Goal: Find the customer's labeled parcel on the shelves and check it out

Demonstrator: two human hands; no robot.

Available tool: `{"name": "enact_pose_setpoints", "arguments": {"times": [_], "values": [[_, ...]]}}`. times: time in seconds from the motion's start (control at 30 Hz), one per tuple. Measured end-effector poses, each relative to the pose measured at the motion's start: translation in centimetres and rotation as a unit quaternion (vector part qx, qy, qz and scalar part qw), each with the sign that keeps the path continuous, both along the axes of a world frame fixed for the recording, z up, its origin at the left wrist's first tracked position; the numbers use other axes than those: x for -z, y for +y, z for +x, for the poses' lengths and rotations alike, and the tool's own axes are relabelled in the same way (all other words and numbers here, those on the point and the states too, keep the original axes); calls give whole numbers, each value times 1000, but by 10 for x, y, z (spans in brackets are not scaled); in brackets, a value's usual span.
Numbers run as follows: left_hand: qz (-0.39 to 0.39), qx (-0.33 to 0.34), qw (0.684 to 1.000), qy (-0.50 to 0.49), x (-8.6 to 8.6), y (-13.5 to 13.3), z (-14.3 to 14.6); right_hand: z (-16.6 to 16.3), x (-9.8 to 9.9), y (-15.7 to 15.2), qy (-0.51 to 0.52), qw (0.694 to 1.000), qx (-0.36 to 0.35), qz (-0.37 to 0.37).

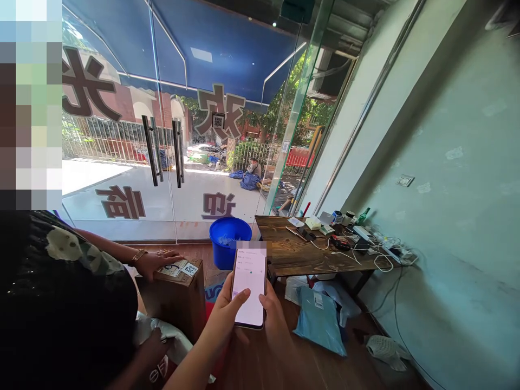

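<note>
A smartphone point(249, 281) with a pale lit screen is held upright between my two hands. My left hand point(229, 300) wraps the phone's left edge, its thumb lying over the lower screen. Along the right edge, my right hand point(271, 306) grips the phone, with the thumb at the rim of the screen. A few lines of small text show near the top of the screen, too small to read. Most of my fingers are hidden behind the phone.
At left, a person in dark patterned clothing rests a hand on a cardboard box point(174, 295). Ahead are a blue bin point(224, 254) and glass doors point(174, 216). Chargers and cables lie on a wooden table point(292, 254) at right; a light-blue parcel point(319, 325) is on the floor.
</note>
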State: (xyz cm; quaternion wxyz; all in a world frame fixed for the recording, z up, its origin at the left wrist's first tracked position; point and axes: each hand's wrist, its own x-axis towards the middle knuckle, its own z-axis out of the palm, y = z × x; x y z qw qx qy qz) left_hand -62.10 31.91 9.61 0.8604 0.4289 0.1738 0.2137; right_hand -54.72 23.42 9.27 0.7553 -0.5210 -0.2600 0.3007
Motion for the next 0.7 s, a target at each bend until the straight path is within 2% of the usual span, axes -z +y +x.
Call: {"name": "enact_pose_setpoints", "arguments": {"times": [0.17, 0.37, 0.7], "values": [[-87, 69, 993, -26, 0, 6, -5, 2, 1, -1, 25, 999, -21, 14], [-102, 94, 989, -42, -2, 8, -6, 8, -1, 0, 51, 998, -20, 21], [-142, 107, 981, -73, 5, 12, -5, 6, -15, -3, 32, 999, -16, -23]]}}
